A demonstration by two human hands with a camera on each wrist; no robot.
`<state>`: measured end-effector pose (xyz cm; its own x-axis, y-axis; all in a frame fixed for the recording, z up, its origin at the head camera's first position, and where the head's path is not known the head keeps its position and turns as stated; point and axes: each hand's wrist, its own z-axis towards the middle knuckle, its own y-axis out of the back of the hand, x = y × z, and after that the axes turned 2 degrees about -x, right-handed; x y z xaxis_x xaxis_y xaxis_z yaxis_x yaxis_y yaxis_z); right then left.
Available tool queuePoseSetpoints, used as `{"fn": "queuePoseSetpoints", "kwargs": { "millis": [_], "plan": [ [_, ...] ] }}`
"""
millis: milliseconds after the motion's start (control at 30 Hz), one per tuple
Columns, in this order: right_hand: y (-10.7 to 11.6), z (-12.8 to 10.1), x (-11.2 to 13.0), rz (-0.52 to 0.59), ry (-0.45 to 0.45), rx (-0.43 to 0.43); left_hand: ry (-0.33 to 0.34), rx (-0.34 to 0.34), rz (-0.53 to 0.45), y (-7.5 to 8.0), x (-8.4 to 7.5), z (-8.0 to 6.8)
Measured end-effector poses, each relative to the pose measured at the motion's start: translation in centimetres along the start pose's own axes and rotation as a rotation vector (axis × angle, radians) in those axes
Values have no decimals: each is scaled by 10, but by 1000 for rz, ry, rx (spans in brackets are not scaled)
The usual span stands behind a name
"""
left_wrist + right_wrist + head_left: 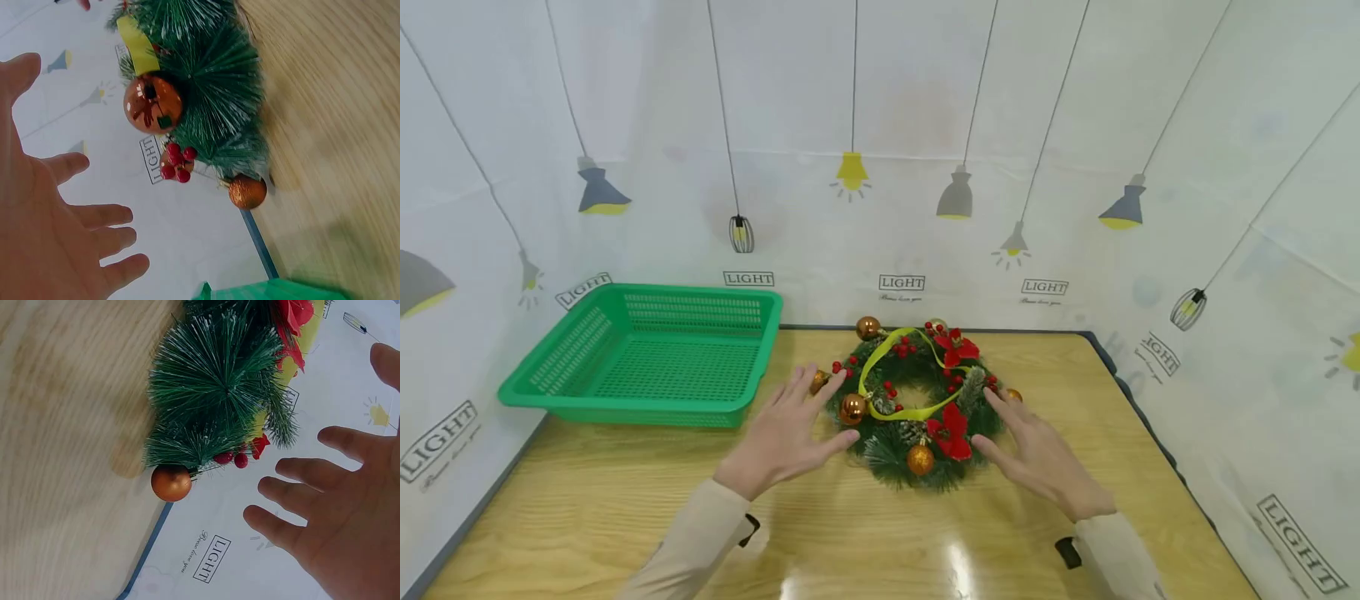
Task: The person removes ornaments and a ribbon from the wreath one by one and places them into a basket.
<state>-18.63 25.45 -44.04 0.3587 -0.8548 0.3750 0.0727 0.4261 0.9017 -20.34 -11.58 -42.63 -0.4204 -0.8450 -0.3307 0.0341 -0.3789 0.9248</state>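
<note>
A green Christmas wreath (887, 450) lies flat on the wooden table, trimmed with red flowers (952, 433), red berries and orange-gold baubles (921, 458). A yellow ribbon (917, 414) loops across its top. My left hand (786, 433) hovers at the wreath's left side, fingers spread and holding nothing. On the opposite side my right hand (1045, 458) is likewise spread, its palm facing the wreath. In the left wrist view a shiny bauble (153, 103) sits beyond the fingers. The right wrist view has a matte orange bauble (171, 483) at the wreath's edge.
A green plastic basket (752, 358) with slotted walls stands at the table's back left. Behind the table (850, 533) hangs a white cloth (805, 242) printed with lamps and the word LIGHT, which also runs along both sides.
</note>
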Motion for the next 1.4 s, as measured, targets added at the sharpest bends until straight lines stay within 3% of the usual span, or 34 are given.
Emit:
{"fn": "queuePoseSetpoints", "kwargs": {
  "millis": [667,1067,1400],
  "plan": [
    [-14,-8,-2,61,-12,62,-80,43,-40,-19,-27,-1],
    [-19,-15,-7,77,10,72,-141,8,-56,-33,-43,1],
    [-23,-21,-6,92,23,80,-219,-7,-11,-45,-60,2]
  ]
}}
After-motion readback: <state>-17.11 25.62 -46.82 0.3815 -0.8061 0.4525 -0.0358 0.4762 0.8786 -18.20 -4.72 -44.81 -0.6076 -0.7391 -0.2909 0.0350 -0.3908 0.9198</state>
